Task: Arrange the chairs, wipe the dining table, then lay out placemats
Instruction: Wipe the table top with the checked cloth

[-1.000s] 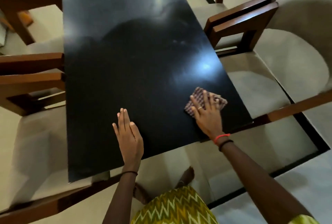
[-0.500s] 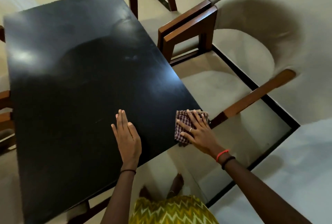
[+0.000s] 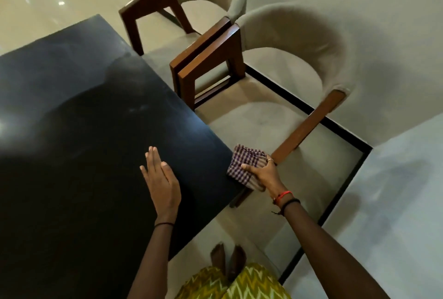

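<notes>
Resting flat on the black dining table (image 3: 79, 145), the left hand (image 3: 161, 178) has its fingers straight and together, gripping nothing. At the table's right corner the right hand (image 3: 265, 174) clutches a checked cloth (image 3: 244, 164). Beyond stand two cushioned chairs (image 3: 275, 83).

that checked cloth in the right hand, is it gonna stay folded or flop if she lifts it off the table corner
The checked cloth probably flops: it is thin fabric, bunched and draped over the table corner under the right hand. It looks light, and likely slides easily on the glossy top.
</notes>
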